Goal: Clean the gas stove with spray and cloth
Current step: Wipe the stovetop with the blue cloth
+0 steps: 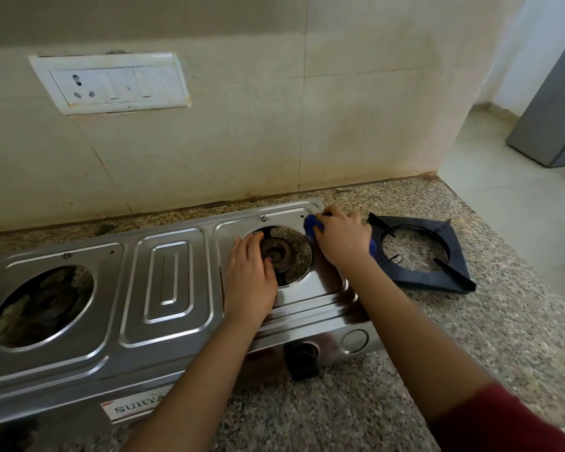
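Note:
A stainless steel two-burner gas stove (167,282) lies across the granite counter, both pan supports off. My left hand (250,277) rests flat on the stove top at the left rim of the right burner opening (286,254), fingers straight. My right hand (343,238) presses a blue cloth (313,225) onto the stove's far right corner, fingers curled over it. Most of the cloth is hidden under the hand. No spray bottle is in view.
A dark pan support (431,256) lies on the counter (470,337) right of the stove. The left burner opening (44,305) looks grimy. A black knob (304,355) sticks out of the stove front. A socket plate (111,83) is on the tiled wall. The counter ends at right.

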